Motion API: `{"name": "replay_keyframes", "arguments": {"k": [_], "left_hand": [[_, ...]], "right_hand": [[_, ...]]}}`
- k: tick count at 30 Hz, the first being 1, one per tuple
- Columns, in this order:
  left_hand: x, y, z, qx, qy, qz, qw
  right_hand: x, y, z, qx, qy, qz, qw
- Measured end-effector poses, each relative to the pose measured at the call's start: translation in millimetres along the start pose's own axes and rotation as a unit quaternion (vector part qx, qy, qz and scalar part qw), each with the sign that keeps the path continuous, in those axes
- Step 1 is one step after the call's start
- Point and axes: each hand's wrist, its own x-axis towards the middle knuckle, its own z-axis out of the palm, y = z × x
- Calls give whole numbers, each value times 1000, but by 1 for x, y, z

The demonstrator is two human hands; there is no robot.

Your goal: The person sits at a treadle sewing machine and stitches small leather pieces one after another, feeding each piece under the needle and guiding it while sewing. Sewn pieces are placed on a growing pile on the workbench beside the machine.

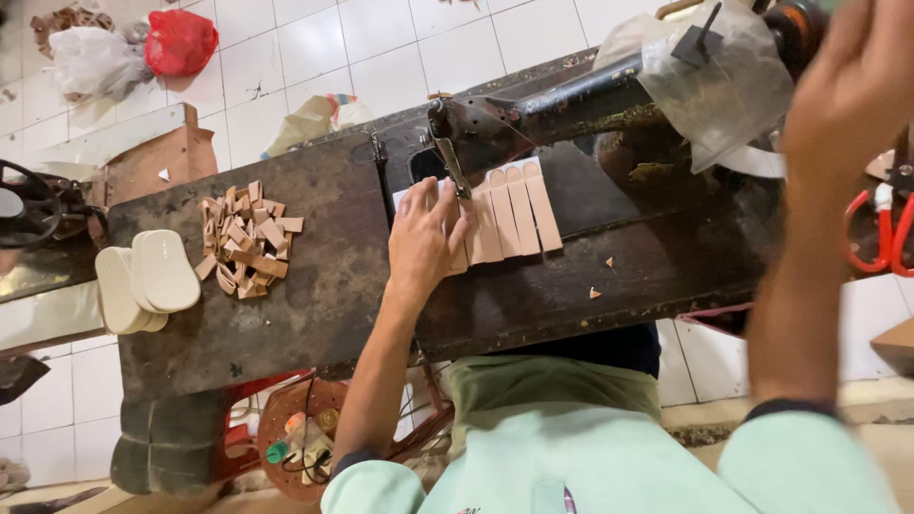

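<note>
A row of tan leather strips [509,214], joined side by side and rounded at their far ends, lies flat on the dark sewing table [314,286], near the middle of its top and just under the needle of the black sewing machine [495,119]. The left hand [426,238] presses down on the near left part of the row with its fingers spread flat, gripping nothing. The right hand [852,81] is raised toward the far right corner, up by the machine's wheel end; its fingers curl away from the camera and whether they clasp anything cannot be told.

A clear plastic sheet [714,81] is draped over the right end of the machine. Two small tan offcuts [595,292] lie on the table right of the strips. Toward the left end of the table sits a loose pile of short leather pieces [248,243], and at the left edge a stack of cream shoe insoles [143,279] partly overhangs it. Red-handled scissors [881,233] show at the right edge of the view.

On the white tiled floor beyond the table's far left corner lie a red plastic bag [181,40] and a white plastic bag [90,59], both bunched and soft in shape, touching each other.
</note>
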Motion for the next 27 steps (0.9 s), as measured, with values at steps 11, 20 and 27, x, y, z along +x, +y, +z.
{"name": "replay_keyframes", "arguments": {"k": [11,20,27], "left_hand": [[6,-16,-10,-85,37,39,995],[-22,13,-4,7,-47,-22,999],[14,-26,-8,-107,-100,85,986]], "right_hand": [[-142,-37,58,-27,-317,-380,869],[-117,-52,173,219,-572,-107,783],[-121,-48,102,77,-383,-427,816]]}}
